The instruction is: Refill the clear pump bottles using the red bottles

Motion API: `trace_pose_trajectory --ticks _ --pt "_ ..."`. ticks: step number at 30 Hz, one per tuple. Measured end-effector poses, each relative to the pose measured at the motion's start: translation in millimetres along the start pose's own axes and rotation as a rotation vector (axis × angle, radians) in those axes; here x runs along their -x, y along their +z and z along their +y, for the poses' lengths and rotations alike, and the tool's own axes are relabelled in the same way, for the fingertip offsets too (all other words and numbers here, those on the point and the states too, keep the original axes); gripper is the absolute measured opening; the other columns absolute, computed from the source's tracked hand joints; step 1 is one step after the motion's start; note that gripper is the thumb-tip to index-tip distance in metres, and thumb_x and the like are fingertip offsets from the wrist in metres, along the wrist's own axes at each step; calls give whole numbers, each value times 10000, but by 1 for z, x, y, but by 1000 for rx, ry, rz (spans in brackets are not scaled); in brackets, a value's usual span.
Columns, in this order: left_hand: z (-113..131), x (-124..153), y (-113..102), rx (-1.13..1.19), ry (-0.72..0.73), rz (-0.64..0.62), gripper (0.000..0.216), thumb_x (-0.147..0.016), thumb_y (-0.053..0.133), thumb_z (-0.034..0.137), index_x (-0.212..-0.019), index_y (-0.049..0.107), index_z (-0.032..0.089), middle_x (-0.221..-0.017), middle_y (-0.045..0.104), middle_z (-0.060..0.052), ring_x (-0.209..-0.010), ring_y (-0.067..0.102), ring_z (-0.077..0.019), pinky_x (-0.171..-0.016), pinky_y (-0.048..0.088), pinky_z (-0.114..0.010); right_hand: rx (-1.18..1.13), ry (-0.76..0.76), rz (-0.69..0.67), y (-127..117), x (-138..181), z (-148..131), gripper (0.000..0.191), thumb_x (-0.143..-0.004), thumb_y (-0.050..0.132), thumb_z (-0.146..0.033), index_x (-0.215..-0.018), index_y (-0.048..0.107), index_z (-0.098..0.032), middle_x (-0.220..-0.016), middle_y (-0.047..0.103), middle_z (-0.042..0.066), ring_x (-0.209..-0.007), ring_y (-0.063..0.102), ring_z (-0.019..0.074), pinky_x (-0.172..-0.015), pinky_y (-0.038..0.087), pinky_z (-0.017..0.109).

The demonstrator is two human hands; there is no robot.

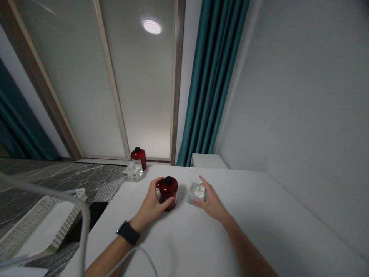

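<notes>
My left hand [152,206] is wrapped round a dark red jar [168,191] with a black knob lid, which stands upright on the white table [201,238]. A black watch sits on that wrist. My right hand [211,202] grips a small clear square container [196,193] that rests on the table just right of the jar, with the forefinger over its far side. A second dark red jar [138,157] and a second clear container [133,171] stand at the table's far left corner.
A white perforated basket [40,225] lies to the left, beside a dark flat object [95,213], on a grey marbled surface. Teal curtains [215,80] hang behind the table. A white cabinet top [208,161] stands past the far edge. A grey wall runs along the right.
</notes>
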State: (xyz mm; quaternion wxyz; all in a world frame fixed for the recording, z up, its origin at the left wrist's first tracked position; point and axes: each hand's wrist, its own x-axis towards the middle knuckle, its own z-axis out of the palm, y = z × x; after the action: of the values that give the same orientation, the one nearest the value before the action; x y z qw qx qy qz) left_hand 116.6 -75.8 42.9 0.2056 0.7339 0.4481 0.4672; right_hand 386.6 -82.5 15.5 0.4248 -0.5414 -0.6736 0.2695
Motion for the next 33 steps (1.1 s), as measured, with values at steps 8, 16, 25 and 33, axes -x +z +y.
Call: trace_pose_trajectory --ticks 8,16,25,33 --pt "-2 0 2 30 -19 23 655 -762 705 306 -1314 367 206 -1300 502 -119 -1231 522 -302 -1088 412 -532 -33 52 42 -7 -10 15 958 -688 774 -269 -1515 290 -285 -1271 523 79 -1167 562 264 -1054 418 464" --pt "1 -1 2 27 -16 22 644 -778 703 292 -1319 368 201 -1312 493 -126 -1246 510 -310 -1087 407 -549 -7 45 37 -8 -7 13 906 -717 746 -284 -1509 307 -253 -1322 499 99 -1191 548 265 -1048 420 467" --pt "-2 -1 1 -32 44 17 696 -724 773 304 -1321 429 206 -1275 526 -112 -1219 522 -316 -1063 418 -532 123 -61 66 -10 -9 13 816 -765 706 -363 -1479 339 -215 -1370 511 124 -1301 439 310 -1133 297 532" --pt "5 -3 -8 2 91 -11 489 -821 658 298 -1266 483 197 -1205 536 -112 -1153 526 -295 -1022 435 -500 187 -299 310 -21 -5 1 464 -978 402 -414 -1392 460 -212 -1377 516 136 -1322 424 308 -1131 305 568"
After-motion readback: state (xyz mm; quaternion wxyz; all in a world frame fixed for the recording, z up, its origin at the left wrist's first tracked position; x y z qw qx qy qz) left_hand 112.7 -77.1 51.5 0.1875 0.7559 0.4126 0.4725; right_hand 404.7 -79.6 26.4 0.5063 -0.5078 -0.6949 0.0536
